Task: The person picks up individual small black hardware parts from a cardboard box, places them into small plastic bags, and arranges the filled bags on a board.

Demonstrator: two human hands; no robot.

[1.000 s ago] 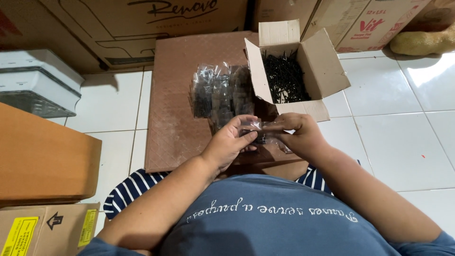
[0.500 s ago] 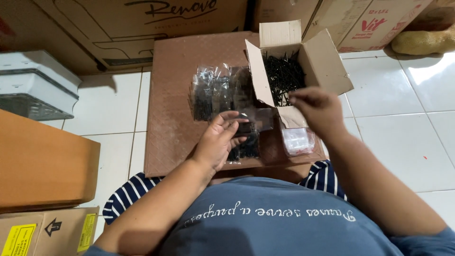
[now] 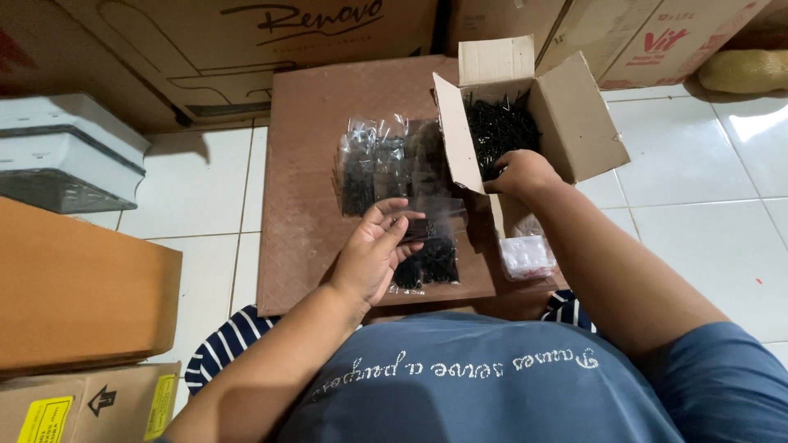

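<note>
My left hand [image 3: 373, 250] hovers palm-up over the near edge of a brown board [image 3: 308, 164], its thumb and fingers around the mouth of a small clear bag [image 3: 425, 246] holding black screws. My right hand [image 3: 521, 172] reaches into an open cardboard box [image 3: 574, 115] full of loose black screws [image 3: 499, 127]. Its fingertips are hidden among them behind the box flap. A row of filled clear bags [image 3: 386, 160] lies on the board beyond my left hand.
A small stack of empty clear bags [image 3: 525, 256] lies under my right forearm. Large cardboard cartons [image 3: 271, 41] line the back. A grey plastic crate [image 3: 57, 148] and a wooden panel [image 3: 74, 287] stand at the left on white floor tiles [image 3: 698, 180].
My hands were together on one bag at the board's near edge. My right hand has since left it and moved up into the screw box, while my left hand stays with the bag.
</note>
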